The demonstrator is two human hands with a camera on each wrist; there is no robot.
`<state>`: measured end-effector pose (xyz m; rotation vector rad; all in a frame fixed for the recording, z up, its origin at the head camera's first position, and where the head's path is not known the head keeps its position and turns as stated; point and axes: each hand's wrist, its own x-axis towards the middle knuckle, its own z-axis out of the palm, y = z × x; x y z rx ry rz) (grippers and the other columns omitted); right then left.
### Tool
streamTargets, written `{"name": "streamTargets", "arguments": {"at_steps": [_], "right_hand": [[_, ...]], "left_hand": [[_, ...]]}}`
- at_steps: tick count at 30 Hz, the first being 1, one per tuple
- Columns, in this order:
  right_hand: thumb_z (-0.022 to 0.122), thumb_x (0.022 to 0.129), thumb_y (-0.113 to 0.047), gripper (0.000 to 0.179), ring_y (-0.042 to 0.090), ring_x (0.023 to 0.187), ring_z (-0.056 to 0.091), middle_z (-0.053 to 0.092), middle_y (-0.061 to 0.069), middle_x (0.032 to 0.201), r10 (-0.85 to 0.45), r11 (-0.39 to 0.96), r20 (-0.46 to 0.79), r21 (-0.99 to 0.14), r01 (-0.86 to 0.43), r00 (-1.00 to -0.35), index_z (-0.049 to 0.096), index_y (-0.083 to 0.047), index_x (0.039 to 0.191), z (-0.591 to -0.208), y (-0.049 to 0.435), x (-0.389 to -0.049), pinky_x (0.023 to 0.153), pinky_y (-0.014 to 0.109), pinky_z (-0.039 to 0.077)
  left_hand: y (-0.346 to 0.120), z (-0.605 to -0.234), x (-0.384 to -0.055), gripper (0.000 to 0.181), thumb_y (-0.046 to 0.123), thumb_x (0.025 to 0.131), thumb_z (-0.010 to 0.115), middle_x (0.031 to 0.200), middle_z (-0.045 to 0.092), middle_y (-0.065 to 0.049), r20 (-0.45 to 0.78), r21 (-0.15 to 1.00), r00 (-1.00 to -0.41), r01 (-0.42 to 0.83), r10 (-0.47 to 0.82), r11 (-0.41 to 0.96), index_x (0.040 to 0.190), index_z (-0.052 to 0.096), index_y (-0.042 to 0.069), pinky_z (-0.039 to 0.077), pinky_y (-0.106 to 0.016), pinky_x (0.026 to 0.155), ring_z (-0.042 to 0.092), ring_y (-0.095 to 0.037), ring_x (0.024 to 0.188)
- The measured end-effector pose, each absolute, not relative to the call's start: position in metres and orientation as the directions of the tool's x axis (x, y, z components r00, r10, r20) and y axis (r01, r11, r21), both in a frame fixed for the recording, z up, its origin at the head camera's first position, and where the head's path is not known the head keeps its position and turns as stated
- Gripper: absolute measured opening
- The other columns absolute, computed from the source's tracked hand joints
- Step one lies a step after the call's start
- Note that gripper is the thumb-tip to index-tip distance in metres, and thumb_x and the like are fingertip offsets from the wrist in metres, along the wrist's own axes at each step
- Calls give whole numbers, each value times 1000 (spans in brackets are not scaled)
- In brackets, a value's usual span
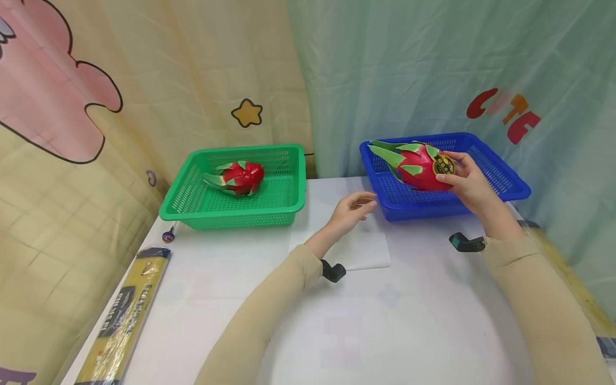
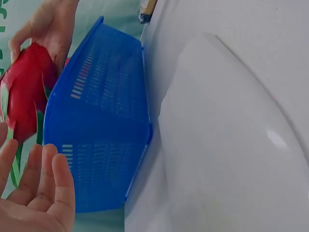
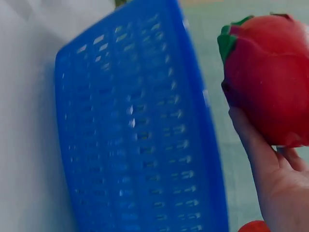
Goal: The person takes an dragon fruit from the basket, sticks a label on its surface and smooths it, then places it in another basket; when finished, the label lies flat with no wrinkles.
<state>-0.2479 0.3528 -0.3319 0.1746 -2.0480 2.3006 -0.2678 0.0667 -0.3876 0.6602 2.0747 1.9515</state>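
Plainly, in the head view, the right hand (image 1: 474, 184) pinches a dragon fruit (image 1: 418, 166) by its blunt end, above the blue basket (image 1: 423, 209); the fruit's long axis runs roughly sideways, leafy tips pointing left, toward the side of the left hand (image 1: 347, 214), which holds nothing, fingers loosely bent, near the basket's front left corner; a round sticker (image 1: 443, 164) on the fruit has print too small to read; CUTE (image 1: 516, 109) stands on the curtain (image 1: 409, 80); a yellow packet (image 1: 146, 264) on the desk (image 1: 216, 299) bears lettering I cannot make out; a second dragon fruit (image 1: 245, 179) lies in the green basket (image 1: 236, 220).

From the left wrist, the tips point toward the left hand's relaxed fingers; whether they touch, I cannot tell.

From the right wrist, the right hand holds the fruit just beside the basket's rim, with a gap between; no sticker shows.
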Motion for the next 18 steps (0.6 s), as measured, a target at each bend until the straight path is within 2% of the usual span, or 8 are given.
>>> {"name": "streamTargets", "arguments": {"at_steps": [3,5,9,13,16,18], "right_hand": [[64,89,-9,44,9,100,48,43,-5,123,22,49,67,-997,-66,-997,41,-27,122,-338,357,-262,69,16,48],[66,89,-18,45,10,100,47,41,-2,126,44,202,36,-979,-26,-998,39,-28,124,-341,359,-269,69,18,46],[67,87,-31,63,24,112,41,34,15,137,30,468,-40,-883,49,-999,30,-15,136,-347,359,-282,83,32,43],[65,88,-32,78,42,123,30,22,29,142,-43,599,-121,-798,72,-992,18,0,141,-349,356,-290,96,54,36],[64,89,-31,79,47,124,26,17,33,141,-93,655,-157,-753,58,-983,13,3,140,-349,353,-292,98,60,31],[64,89,-29,79,48,121,28,18,35,139,-122,695,-171,-718,39,-978,13,6,138,-351,351,-292,98,60,30]], "left_hand": [[85,-392,-269,30,19,90,65,106,64,-5,147,984,-905,173,400,30,117,63,6,52,-24,70,62,-17,92],[93,-394,-269,29,21,87,69,99,63,-2,141,982,-926,176,349,70,113,66,8,50,-21,68,60,-11,85],[103,-399,-270,27,22,83,73,93,62,0,124,973,-952,172,280,154,107,69,11,47,-18,65,57,-6,78],[106,-400,-269,26,22,83,73,100,64,-2,127,967,-952,181,279,178,107,69,13,47,-19,65,57,-7,77],[102,-397,-269,28,21,85,71,103,65,-3,145,956,-933,218,329,198,111,68,12,48,-19,68,59,-10,81],[95,-394,-269,30,20,87,68,107,65,-4,145,943,-907,248,396,222,115,66,11,48,-19,72,60,-11,87]]}}
